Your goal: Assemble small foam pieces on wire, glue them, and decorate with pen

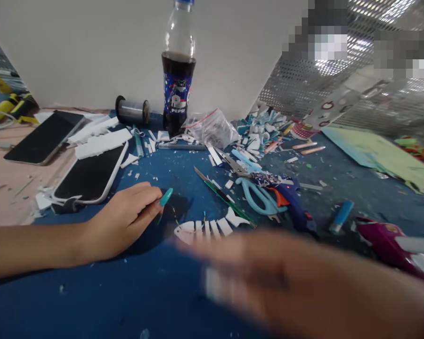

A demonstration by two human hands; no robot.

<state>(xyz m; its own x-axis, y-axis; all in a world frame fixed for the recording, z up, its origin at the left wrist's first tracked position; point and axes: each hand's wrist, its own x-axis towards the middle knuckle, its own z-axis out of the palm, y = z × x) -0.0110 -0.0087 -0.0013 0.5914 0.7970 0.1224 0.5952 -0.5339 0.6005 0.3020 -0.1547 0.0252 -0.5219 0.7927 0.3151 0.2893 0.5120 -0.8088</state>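
My left hand (130, 219) is closed in a pinch at the centre left, a long teal nail showing at the fingertip. From its fingers a thin beaded thread (175, 215) runs down to a white segmented fish (186, 231), shaped like a fish skeleton, flat on the blue table. Motion smears my right hand (282, 278), which crosses the front right and covers part of the fish's lower edge. Under its fingers shows a blurred white shape (217, 285); I cannot tell whether it is held. A green-handled craft knife (219, 192) lies just behind the fish.
Light-blue scissors (256, 197) and a blue glue gun (298, 205) lie right of the knife. A magenta tool (385, 240) is farther right. Behind stand a Pepsi bottle (178, 89), a thread spool (132, 110) and white-blue scraps (259, 132). Two phones (92, 174) lie left.
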